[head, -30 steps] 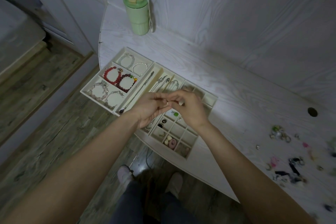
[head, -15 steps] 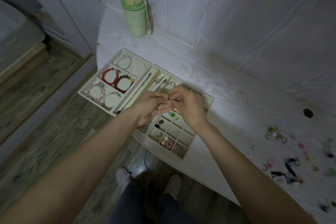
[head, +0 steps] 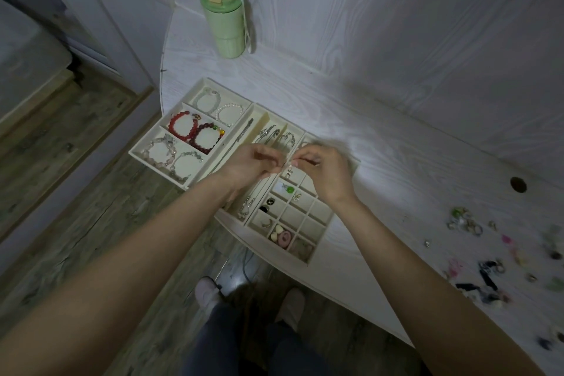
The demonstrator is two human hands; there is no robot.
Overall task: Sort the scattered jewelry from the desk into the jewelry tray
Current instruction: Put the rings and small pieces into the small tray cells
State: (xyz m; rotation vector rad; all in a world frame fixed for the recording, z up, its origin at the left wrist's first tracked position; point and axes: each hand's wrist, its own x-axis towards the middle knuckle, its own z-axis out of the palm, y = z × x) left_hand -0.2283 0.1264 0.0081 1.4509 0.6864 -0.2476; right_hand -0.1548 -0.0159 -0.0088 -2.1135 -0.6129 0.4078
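Hands meet above the cream compartmented jewelry tray [head: 195,89] on the white wood-grain desk [head: 396,162]. My left hand [head: 248,166] and my right hand [head: 325,172] both have fingers curled in, fingertips nearly touching, pinching a tiny pale piece of jewelry [head: 288,164] between them; it is too small to say what kind. It hangs over the upper small square cells, just above the cell with the green bead [head: 289,190].

Compared with half a second ago, my hands have drawn slightly apart and the right one is motion-blurred; a second ago they were pressed closer together over the same part of the tray.

Red beaded bracelets [head: 195,134] lie in the tray's middle left compartment, pale ones in those beside it. Loose scattered jewelry [head: 488,256] sits well apart at the right end of the desk. A light green lidded tumbler [head: 227,20] stands upright at the back corner against the wall
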